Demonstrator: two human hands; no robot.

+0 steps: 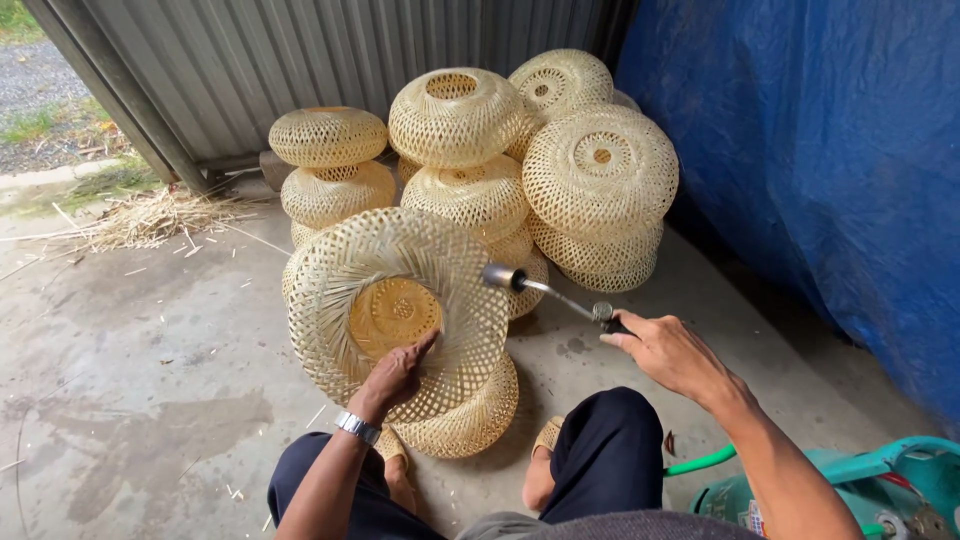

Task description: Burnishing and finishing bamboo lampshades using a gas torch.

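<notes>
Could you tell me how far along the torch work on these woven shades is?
Done cannot be told: the stacked shades show no marks. In hand: the left hand tilts one shade, the right hand aims the torch at its rim. Another shade lies underneath.

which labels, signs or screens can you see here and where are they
Label: a small white and red patch on the green gas cylinder at the bottom right, beside the person's right arm; mostly cut off by the frame edge, too small to make out.
No signs, screens or packages show elsewhere.
</notes>
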